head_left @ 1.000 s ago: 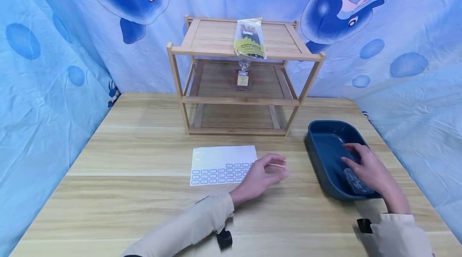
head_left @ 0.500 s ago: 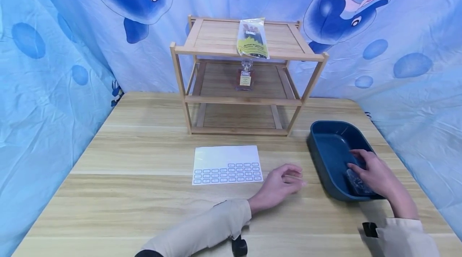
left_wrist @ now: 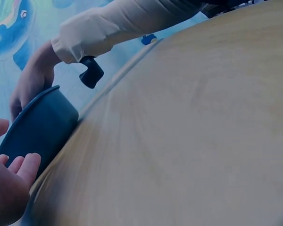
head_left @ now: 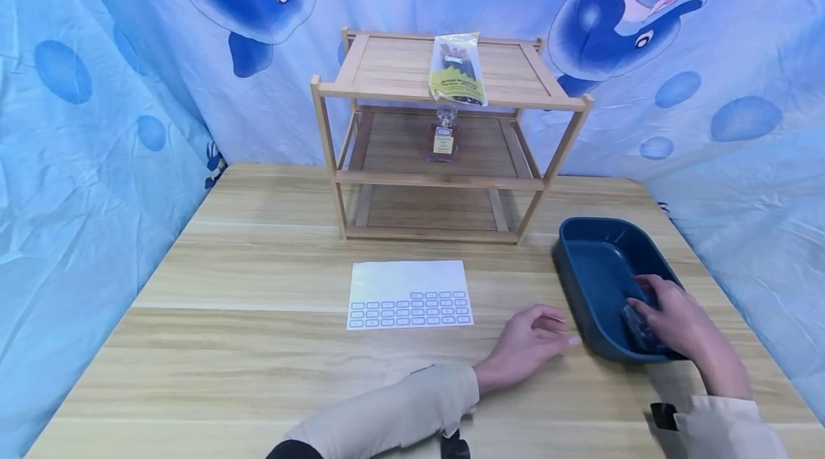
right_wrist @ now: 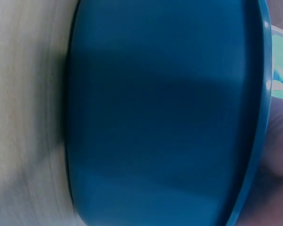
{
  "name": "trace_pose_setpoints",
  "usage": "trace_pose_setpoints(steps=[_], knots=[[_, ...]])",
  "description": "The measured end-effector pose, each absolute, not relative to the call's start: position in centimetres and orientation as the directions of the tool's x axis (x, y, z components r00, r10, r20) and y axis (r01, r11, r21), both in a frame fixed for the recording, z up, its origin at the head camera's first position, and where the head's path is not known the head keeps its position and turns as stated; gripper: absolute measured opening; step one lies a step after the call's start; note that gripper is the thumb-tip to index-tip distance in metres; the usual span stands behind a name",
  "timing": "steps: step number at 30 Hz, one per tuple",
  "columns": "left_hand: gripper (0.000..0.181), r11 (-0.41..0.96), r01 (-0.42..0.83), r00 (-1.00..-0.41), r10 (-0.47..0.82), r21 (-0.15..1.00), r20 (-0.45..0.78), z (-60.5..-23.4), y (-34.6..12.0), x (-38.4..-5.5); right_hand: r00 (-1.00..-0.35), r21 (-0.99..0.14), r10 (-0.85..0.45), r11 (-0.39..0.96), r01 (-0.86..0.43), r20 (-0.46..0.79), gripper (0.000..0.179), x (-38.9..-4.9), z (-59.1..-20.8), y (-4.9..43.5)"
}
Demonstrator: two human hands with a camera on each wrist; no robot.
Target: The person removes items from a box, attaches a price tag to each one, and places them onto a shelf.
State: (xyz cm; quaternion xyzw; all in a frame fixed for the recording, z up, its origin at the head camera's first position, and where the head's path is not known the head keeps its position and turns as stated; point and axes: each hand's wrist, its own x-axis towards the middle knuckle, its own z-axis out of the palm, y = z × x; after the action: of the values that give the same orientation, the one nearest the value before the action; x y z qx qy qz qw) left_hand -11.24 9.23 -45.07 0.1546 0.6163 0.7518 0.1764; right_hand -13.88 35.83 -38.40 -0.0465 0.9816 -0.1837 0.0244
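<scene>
In the head view my right hand (head_left: 683, 319) reaches down into the dark blue bin (head_left: 576, 301). Its thumb and fingers pinch a clear, shiny plastic packet (head_left: 637, 330) with dark contents at the bin's near end; the hand covers part of it. My left hand (head_left: 531, 344) is beside the bin's left wall, fingers loosely bent and holding nothing. The left wrist view shows the left fingers (left_wrist: 30, 167) in front of the bin wall. In the right wrist view the bin's outer wall (right_wrist: 155, 117) fills most of the picture, with part of the right hand (right_wrist: 278, 141) beyond the rim.
A three-tier wooden rack (head_left: 438, 233) stands at the back. On its top lies a yellow and clear bag (head_left: 459, 72), and a glass bottle (head_left: 443, 137) stands on the middle shelf. A white label sheet (head_left: 409, 283) lies on the wooden table (head_left: 258, 351).
My left hand has moved right, from the label sheet to beside the bin. The right hand has lowered within the bin and its fingers have closed round the packet.
</scene>
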Motion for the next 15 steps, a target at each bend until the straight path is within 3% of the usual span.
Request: trace_pose_setpoints(steps=[6,15], knots=[[0.034,-0.183,-0.076,-0.904,0.426,0.980,0.010,-44.9,10.6,-10.9,-0.997,-0.344,-0.067,0.938,-0.051,-0.035,0.045,-13.7,-38.4,36.0],[0.024,-0.346,-0.250,-0.918,0.381,0.904,-0.109,-44.3,13.1,-10.3,-0.997,-0.299,-0.043,0.954,-0.022,-0.063,0.047,-13.3,-38.4,36.3]])
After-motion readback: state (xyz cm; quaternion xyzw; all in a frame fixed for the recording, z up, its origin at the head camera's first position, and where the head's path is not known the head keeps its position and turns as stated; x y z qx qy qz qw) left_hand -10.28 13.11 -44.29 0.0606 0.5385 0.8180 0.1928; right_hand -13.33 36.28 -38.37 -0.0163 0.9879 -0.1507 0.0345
